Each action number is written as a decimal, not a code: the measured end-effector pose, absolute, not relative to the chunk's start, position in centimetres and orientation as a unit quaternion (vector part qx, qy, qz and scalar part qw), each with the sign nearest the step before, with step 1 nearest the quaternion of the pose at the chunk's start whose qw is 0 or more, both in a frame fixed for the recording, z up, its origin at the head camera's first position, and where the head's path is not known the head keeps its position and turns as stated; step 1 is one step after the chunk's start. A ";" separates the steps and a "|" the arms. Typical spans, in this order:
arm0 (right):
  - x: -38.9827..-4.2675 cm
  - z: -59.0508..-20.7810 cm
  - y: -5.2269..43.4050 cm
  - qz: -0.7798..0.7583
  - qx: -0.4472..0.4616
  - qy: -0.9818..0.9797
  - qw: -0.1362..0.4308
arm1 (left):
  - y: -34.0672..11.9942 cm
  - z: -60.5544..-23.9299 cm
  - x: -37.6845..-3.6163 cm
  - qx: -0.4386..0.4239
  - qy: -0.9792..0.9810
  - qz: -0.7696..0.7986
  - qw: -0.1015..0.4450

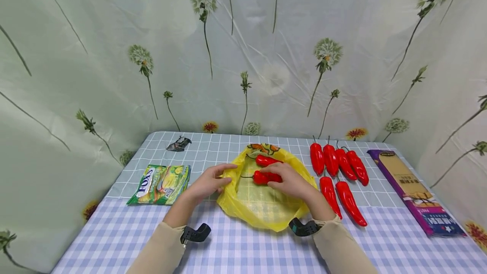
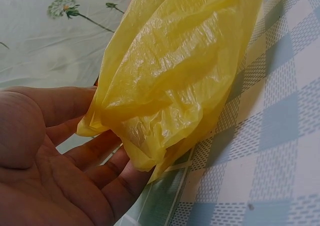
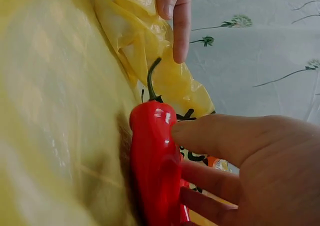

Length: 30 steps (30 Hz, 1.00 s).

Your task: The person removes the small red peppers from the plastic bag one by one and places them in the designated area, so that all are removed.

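Observation:
A yellow plastic bag (image 1: 249,212) lies spread on the table with its mouth facing up. At its left rim, my left hand (image 1: 208,184) holds the thin plastic (image 2: 165,76) between thumb and fingers. My right hand (image 1: 291,180) reaches inside the bag and grips a red chili pepper (image 1: 262,177), thumb on the near side and fingers on the far side. In the right wrist view the pepper (image 3: 152,146) shows its green stem and rests against the bag's inner surface. Another red pepper (image 1: 266,160) lies just beyond it in the bag.
Several red peppers (image 1: 345,165) lie right of the bag, two of them (image 1: 350,202) nearer the front. Farther right is a purple and tan package (image 1: 414,191). On the left are a green and yellow FOX'S packet (image 1: 161,184) and a small black crumpled wrapper (image 1: 179,143).

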State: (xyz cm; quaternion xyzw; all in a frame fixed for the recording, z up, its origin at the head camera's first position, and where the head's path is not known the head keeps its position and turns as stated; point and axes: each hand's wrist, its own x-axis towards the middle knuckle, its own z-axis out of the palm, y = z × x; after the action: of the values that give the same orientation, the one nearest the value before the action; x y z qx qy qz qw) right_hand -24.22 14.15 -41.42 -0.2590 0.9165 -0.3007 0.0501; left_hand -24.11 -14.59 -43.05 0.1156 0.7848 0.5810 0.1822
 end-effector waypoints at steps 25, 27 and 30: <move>-23.7 -41.5 13.9 -0.284 -0.244 0.921 0.110 | -14.4 -42.4 -24.0 0.110 0.793 0.573 0.175; -23.5 -41.5 13.8 -0.280 -0.237 0.923 0.115 | -14.4 -42.5 -23.9 0.112 0.792 0.573 0.178; -23.2 -41.6 13.7 -0.276 -0.237 0.923 0.122 | -14.4 -42.5 -23.8 0.113 0.790 0.574 0.184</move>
State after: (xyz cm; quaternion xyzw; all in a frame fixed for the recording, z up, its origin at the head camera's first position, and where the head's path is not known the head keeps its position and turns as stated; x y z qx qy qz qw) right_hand -23.19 13.65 -41.56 -0.2375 0.9233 -0.2760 0.1221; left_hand -23.78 -14.41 -42.53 0.1130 0.7901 0.5738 0.1840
